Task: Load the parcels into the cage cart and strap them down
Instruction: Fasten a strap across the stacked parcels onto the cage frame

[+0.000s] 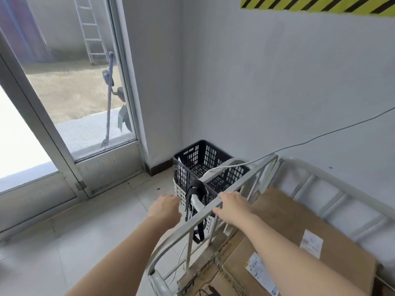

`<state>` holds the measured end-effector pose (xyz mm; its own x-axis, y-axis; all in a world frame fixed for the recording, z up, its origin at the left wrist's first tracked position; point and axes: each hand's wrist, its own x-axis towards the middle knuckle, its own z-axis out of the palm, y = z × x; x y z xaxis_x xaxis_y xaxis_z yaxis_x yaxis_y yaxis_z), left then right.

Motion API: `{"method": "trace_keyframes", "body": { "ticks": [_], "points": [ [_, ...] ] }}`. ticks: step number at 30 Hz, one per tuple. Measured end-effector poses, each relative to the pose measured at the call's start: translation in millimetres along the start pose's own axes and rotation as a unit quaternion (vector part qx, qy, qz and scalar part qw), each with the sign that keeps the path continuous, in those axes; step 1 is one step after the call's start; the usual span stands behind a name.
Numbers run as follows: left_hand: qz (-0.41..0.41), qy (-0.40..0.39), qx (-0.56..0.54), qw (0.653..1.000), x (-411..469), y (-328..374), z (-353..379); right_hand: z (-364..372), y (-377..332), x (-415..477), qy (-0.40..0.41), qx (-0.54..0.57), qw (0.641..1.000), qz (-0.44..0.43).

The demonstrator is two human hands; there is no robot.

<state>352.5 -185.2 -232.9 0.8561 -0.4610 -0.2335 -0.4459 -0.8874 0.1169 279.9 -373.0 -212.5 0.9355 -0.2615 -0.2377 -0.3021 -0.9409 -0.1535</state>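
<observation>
The pale grey cage cart (241,184) fills the lower right, its top rail running diagonally. Brown cardboard parcels (284,227) with white labels lie inside it. A black strap (197,191) hangs draped over a white bar just outside the cart's rail. My right hand (232,207) rests on the top rail, fingers curled over it. My left hand (164,208) hovers outside the cart, just left of the strap, fingers pointing forward; it holds nothing that I can see.
A black slatted crate (192,154) stands in the corner behind the cart, with a white crate under it. A white cable (320,135) trails along the wall into the crate. A glass door (81,92) is at the left, tiled floor in front.
</observation>
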Motion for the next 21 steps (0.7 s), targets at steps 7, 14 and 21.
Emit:
{"method": "trace_keyframes", "body": {
  "ticks": [7, 14, 21],
  "points": [
    [0.033, -0.051, -0.055, 0.997, 87.7, -7.3, 23.5, 26.1, -25.1, 86.6, -0.050, 0.087, 0.993, 0.054],
    [0.025, -0.095, -0.120, 0.988, 137.7, -14.5, 46.8, 64.3, -35.9, 145.7, -0.096, 0.273, 0.944, 0.156],
    [0.034, -0.113, -0.155, 0.981, 155.4, -18.6, 52.8, 71.4, -26.5, 158.2, -0.092, 0.274, 0.949, 0.125]
  ]
}}
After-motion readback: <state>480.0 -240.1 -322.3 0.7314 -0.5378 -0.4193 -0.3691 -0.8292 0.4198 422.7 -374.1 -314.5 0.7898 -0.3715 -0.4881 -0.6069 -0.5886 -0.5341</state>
